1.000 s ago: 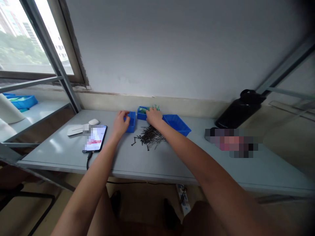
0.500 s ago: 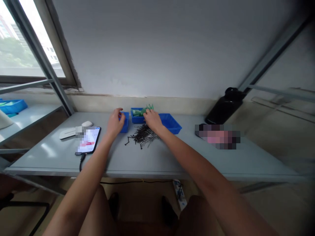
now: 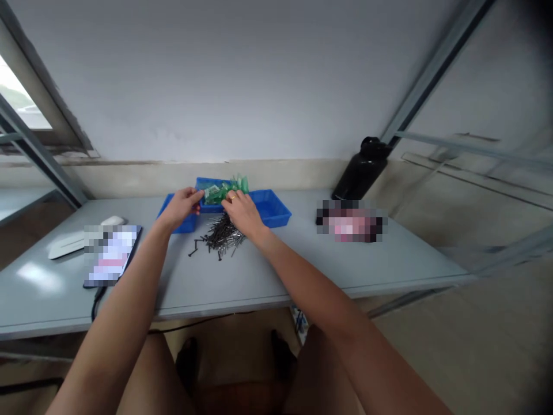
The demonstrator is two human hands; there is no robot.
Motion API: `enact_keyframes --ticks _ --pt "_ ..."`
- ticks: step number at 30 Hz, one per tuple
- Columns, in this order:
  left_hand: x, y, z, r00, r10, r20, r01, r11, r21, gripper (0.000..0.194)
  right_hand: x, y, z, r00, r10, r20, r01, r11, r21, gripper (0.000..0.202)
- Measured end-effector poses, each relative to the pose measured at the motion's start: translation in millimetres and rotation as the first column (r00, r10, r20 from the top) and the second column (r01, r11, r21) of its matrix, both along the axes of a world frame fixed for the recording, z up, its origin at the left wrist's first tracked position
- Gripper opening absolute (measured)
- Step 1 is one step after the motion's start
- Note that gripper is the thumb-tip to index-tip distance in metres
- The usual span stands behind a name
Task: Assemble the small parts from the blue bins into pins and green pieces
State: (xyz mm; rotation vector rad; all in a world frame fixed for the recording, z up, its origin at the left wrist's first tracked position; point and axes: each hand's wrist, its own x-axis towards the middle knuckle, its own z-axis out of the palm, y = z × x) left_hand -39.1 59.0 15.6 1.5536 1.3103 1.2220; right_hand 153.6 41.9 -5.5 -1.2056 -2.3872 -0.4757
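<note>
My left hand (image 3: 184, 207) reaches over the left blue tray (image 3: 186, 226), its thumb and fingertips closed at the left edge of a green plastic bag (image 3: 212, 192) with a whitish patch. My right hand (image 3: 244, 212), a ring on one finger, curls its fingers on the right side of the green plastic; its fingertips are partly hidden. Under the green plastic sits the back blue tray (image 3: 203, 181). A pile of dark screws (image 3: 222, 235) lies on the table in front of the trays, partly under my right hand. To the right is another blue tray (image 3: 272, 208).
A phone (image 3: 113, 256) with a cable lies at the left, near a white mouse (image 3: 113, 221). At the right stands a tilted-looking black bottle (image 3: 362, 170), with a blurred pinkish item (image 3: 352, 222) before it. The wall rises behind the table (image 3: 328, 259).
My left hand has moved from above the left tray to the green bag, and its fingers have closed. My right hand stays at the green plastic. The view has shifted right.
</note>
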Motion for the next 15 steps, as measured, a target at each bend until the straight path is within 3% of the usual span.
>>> enact_keyframes --ticks 5,9,12,15 --pt "-2.5 -7.7 -2.0 0.998 -0.051 0.044 0.052 0.998 -0.017 0.035 -2.9 -2.7 -4.6 0.984 0.079 -0.158 -0.086 0.996 -0.040 0.020" --pt "-5.6 -10.2 -1.4 0.994 -0.105 0.019 0.105 0.994 0.022 0.034 7.4 1.4 -0.1 0.876 0.161 -0.455 -0.163 0.986 0.036 0.029" --pt "-8.2 -9.7 -2.8 0.990 -0.140 -0.013 0.141 0.989 0.046 0.033 23.0 12.8 1.8 0.778 0.068 -0.624 -0.023 0.997 0.080 0.032" --pt "-10.0 -8.5 -4.7 0.987 -0.157 -0.029 0.159 0.985 0.074 0.031 38.5 25.5 -3.1 0.772 -0.098 -0.628 0.113 0.993 -0.016 0.041"
